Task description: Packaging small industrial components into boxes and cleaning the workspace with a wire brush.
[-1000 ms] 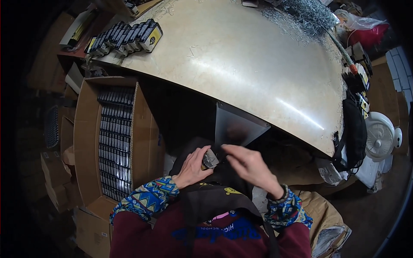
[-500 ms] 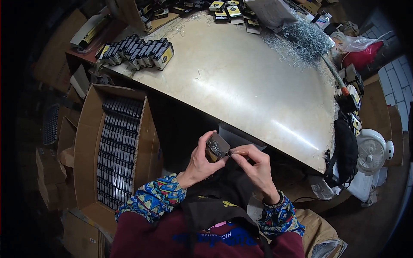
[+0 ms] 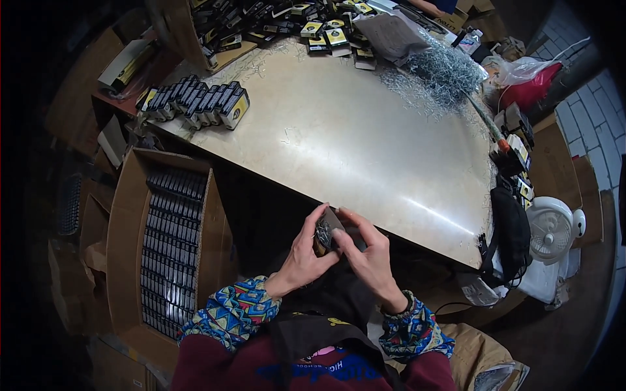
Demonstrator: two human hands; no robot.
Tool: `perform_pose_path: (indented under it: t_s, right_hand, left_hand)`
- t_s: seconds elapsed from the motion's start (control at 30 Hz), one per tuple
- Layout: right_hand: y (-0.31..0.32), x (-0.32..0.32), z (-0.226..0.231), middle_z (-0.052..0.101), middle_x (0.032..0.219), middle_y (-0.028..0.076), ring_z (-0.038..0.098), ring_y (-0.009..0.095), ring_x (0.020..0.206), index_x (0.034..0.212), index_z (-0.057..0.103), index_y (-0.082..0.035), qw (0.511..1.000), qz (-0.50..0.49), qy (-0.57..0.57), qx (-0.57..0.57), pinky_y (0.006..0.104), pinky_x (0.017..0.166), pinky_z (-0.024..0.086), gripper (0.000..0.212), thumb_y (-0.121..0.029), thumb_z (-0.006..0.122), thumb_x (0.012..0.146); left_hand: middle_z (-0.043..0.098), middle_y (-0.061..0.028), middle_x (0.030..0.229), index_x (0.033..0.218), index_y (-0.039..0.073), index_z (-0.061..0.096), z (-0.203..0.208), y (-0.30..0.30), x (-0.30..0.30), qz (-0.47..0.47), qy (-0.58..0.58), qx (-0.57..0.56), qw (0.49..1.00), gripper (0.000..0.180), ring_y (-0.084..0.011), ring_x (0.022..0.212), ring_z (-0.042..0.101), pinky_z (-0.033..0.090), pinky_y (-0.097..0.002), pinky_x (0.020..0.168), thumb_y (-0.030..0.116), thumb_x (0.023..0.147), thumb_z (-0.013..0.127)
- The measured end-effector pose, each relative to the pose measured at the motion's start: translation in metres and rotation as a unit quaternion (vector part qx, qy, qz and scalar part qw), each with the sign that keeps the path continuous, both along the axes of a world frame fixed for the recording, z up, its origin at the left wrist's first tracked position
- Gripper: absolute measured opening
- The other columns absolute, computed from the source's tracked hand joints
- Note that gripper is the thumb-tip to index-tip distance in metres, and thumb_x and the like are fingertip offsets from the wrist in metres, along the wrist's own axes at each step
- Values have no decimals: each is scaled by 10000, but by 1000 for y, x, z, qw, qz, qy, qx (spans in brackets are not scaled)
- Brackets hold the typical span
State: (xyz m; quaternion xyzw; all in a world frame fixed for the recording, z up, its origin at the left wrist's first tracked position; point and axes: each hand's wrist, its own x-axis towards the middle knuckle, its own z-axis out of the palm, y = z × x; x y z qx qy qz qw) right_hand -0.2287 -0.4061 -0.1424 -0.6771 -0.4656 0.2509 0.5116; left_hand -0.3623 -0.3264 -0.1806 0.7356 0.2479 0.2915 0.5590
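Observation:
A small black-and-yellow carton [image 3: 322, 233] is held between my hands, just off the table's near edge. Its open top faces up, with thin silvery metal pieces inside and a grey flap raised on the right. My left hand [image 3: 301, 255] wraps round the carton's left side, fingers at its far end and thumb at the near side. My right hand [image 3: 370, 255] grips from the right, its fingers behind the flap and its thumb at the opening. The hands partly hide the carton, and the exact kind of metal piece is too small to tell.
A pale table [image 3: 352, 150] lies ahead. On it stand rows of filled-looking cartons [image 3: 205, 104], a heap of silvery metal pieces [image 3: 447, 72] and a pile of cartons [image 3: 336, 36]. A large cardboard box [image 3: 120, 241] packed with cartons is at left; a white fan [image 3: 551, 228] stands right. Another person's arm [image 3: 427, 6] shows at the far edge.
My right hand has moved left from the carton's corner onto its flap and opening. The carton is tilted more upright. The whole view has shifted slightly, bringing another person's arm into sight.

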Motion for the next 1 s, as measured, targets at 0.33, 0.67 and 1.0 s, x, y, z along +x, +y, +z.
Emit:
perform_pose_path:
  t_s: [0.33,0.67,1.0]
  right_hand:
    - [7,5,19,608,1168,148,582,261,1044,928,689,-24,976,8,-203,77,323,825,499,180,-60,756,765]
    - [8,20,20,614,1185,153,569,321,1082,909,684,-10,957,48,-276,73,368,849,499,177,-45,752,749]
    - [12,19,28,627,1202,191,599,309,1085,941,697,4,977,-50,-176,113,352,840,514,175,-9,729,769]
  left_hand:
    - [539,-229,1206,1450,25,277,18,-3,10,50,44,126,990,886,-405,1089,581,511,-438,879,140,721,765]
    - [559,-198,1152,1461,32,248,21,0,8,62,96,173,978,942,-383,1024,597,522,-432,816,139,691,780]
    - [580,-246,1177,1472,19,215,22,7,11,78,90,164,979,981,-394,1032,623,541,-421,807,211,711,803]
